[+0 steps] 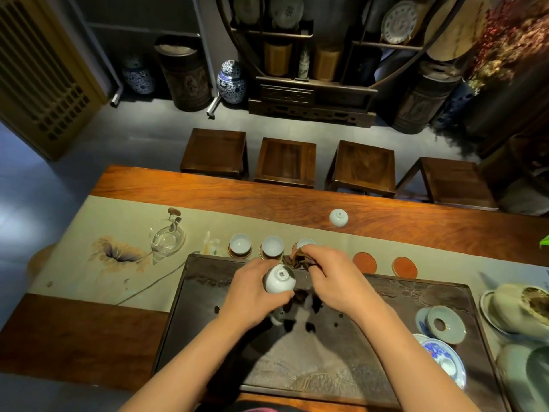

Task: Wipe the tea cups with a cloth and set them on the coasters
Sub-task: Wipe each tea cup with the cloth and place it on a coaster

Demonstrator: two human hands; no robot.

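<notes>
Head view, looking down on a long wooden table (237,200) with a beige runner (124,221) and a dark tea tray (371,295) at centre.

Left hand (252,298): fingers curled round a white tea cup (279,278), held tipped so its marked foot faces the camera, above the far part of the tray.

Right hand (329,278): fingers pinching a dark brown cloth (297,261), bunched at roughly 1 o'clock from the held cup, just beside it. Whether cloth and cup touch: cannot tell.

Row along the far edge of the tray, on the runner:
- cup upright on a coaster (240,243), at 10 o'clock from the left hand
- second cup upright on a coaster (272,245), at 12 o'clock from the left hand
- third cup (306,242), partly hidden behind the right hand's fingers
- two bare orange coasters (364,262), (404,267), at 2 to 3 o'clock from the right hand

One more white cup lies inverted (338,217) on the bare wood, at 12 o'clock from the right hand, well apart from the row.

Glass pitcher (167,237) on the runner at 9 o'clock from the row. Lidded bowls and a blue-and-white saucer (442,352) at the tray's 3 to 4 o'clock edge. Four dark stools (286,162) stand beyond the table.
</notes>
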